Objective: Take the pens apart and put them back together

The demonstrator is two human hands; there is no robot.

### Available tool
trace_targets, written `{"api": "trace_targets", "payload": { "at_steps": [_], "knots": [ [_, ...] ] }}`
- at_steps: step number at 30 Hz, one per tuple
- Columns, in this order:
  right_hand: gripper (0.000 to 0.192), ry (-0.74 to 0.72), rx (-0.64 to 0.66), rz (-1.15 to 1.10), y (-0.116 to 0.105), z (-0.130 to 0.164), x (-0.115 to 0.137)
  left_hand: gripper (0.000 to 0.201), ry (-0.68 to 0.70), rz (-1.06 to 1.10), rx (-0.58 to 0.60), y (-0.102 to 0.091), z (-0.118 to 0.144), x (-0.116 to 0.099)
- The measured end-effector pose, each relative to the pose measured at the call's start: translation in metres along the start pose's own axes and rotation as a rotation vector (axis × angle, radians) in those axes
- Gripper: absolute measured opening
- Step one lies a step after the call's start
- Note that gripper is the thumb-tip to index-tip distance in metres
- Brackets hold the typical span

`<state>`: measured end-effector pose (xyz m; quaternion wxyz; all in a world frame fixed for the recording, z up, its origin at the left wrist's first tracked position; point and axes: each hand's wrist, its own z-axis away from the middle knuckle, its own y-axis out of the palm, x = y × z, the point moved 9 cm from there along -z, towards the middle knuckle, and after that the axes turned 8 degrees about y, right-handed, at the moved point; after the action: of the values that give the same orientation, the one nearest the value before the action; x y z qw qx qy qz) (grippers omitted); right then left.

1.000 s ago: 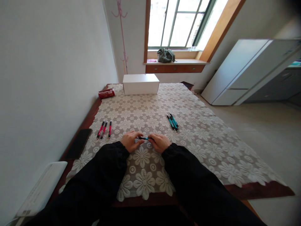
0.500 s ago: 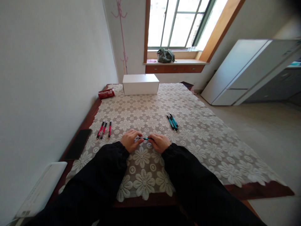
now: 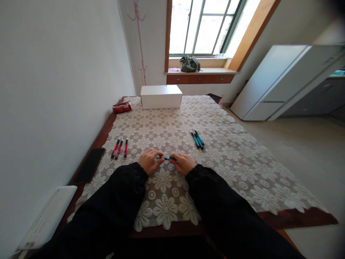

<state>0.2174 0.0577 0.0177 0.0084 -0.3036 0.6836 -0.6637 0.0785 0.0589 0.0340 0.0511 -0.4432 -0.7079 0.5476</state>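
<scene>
Between my two hands a teal and black pen (image 3: 167,158) lies crosswise, just above the lace tablecloth (image 3: 165,210). My left hand (image 3: 149,161) pinches its left end with thumb and fingers. The right end is in the closed fingers of my right hand (image 3: 183,163), which cover part of it. To the left, several red and black pens, among them one red pen (image 3: 126,148), lie side by side. Ahead and to the right is a small group of teal pens (image 3: 198,139), lying close together.
A white box (image 3: 161,99) stands at the table's far end, with a red packet (image 3: 122,107) to its left. Along the left edge lie a dark flat phone-like slab (image 3: 90,165) and a long white object (image 3: 50,216). The wall rises close on the left.
My hands stay in the same place around the pen. Slightly more of the teal barrel shows between my fingers; nothing else has visibly moved.
</scene>
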Motion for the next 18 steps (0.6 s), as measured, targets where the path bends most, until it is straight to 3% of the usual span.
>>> {"api": "trace_targets", "payload": {
  "at_steps": [5,18],
  "knots": [
    [0.017,-0.007,-0.019,-0.014,-0.0007,-0.0003,-0.0007,0.033,0.005,-0.03,0.032,0.0028,-0.0005,0.0017],
    [0.019,0.058,0.005,0.02,-0.0005,-0.0005,-0.0071,0.017,0.012,0.003,0.0,0.0026,-0.0002,0.0049]
  ]
}}
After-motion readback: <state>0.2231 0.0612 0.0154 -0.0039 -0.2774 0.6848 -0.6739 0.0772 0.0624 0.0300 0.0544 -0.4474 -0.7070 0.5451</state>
